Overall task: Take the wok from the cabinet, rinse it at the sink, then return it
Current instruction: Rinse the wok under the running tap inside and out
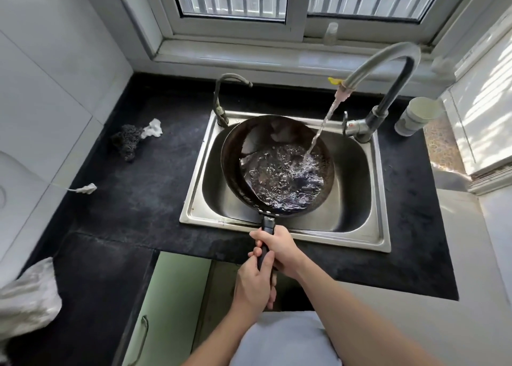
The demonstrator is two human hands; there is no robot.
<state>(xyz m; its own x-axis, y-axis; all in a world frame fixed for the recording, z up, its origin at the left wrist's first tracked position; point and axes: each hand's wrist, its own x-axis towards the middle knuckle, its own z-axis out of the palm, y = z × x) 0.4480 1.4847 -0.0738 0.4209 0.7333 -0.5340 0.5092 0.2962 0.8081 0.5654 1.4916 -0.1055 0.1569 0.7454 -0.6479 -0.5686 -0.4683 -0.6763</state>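
In the head view, the wok (277,171) is held over the sink (383,199), just in front of both hands. It seems a little tilted, because the water gathers more toward the right side. The stream of water (318,133) from the tap (388,69) falls into it, and the pool inside is already wide and full of bubbles.

I think the main risk is the weight. A wok with so much water is heavy at the far end of its handle (268,225). If the grip turns a little, the water can pour out suddenly over the front rim of the sink, onto the counter (166,199) and down to the green cabinet door (171,296) below the hands. A wet handle can also slip. When the wok is swirled, its far edge may knock the small second tap (221,99), which stands very near to it on the left.

The right hand (279,246) is closed around the handle close to the wok, with the fingers wrapped round it. The left hand (255,282) is just behind it, nearer to the body, and grips the end of the handle with curled fingers. The two hands touch each other. Well to the left of the hands a steel scrubber (126,144) lies on the counter, and far to the right a cup (418,116) stands near the tap.
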